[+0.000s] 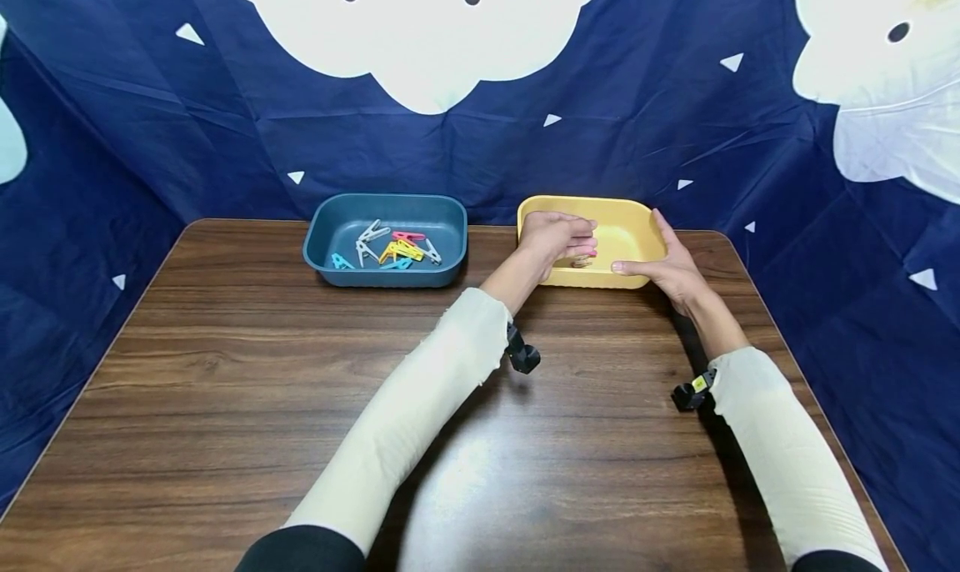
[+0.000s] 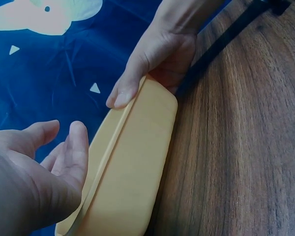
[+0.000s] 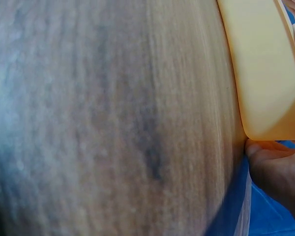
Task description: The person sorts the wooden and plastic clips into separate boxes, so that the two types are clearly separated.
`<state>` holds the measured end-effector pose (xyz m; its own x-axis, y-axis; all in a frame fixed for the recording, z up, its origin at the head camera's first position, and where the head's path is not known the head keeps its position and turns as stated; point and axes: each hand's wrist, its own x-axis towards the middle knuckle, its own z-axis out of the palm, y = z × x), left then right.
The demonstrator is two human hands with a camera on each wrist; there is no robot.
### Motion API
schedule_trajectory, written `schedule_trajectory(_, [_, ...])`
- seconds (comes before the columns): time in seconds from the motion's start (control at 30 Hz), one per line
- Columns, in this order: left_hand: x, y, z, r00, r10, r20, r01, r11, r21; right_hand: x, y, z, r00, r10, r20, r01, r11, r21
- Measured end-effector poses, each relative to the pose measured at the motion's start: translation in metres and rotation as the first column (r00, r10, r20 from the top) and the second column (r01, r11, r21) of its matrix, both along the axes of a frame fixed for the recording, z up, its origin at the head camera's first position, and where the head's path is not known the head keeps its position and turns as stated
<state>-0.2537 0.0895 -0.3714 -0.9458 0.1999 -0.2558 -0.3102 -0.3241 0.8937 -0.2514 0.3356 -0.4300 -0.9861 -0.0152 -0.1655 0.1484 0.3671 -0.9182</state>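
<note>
A yellow plastic bin (image 1: 633, 230) stands at the back right of the table. My left hand (image 1: 553, 237) reaches in over its left part, fingers loosely extended and thumb apart in the left wrist view, with nothing between them. Just beneath the fingertips lie a small pink piece (image 1: 589, 253) and a brownish item (image 1: 581, 263), both partly hidden. At the bin's right end my right hand (image 1: 677, 272) grips the wall, its thumb over the front rim. The left wrist view shows that right hand (image 2: 160, 56) at the far end of the bin.
Left of the yellow bin, a dark teal bin (image 1: 382, 278) holds several plastic clothespins (image 1: 405, 249) in yellow, white, pink and blue. Both bins stand near the rear edge of the wooden table (image 1: 247, 388). A blue cloth backdrop (image 1: 480, 155) hangs close behind.
</note>
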Motion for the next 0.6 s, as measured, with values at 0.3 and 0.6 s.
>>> schedule_trajectory(0.3, [0.0, -0.002, 0.0, 1.0, 0.009, -0.01, -0.009, 1.0, -0.02, 0.001, -0.001, 0.001, 1.0, 0.009, 0.008, -0.009, 1.0, 0.014])
schedule_trajectory(0.6, [0.0, -0.011, -0.002, 1.0, -0.001, -0.014, 0.001, 1.0, -0.019, 0.002, 0.0, 0.003, 1.0, 0.01, 0.011, -0.01, 1.0, 0.028])
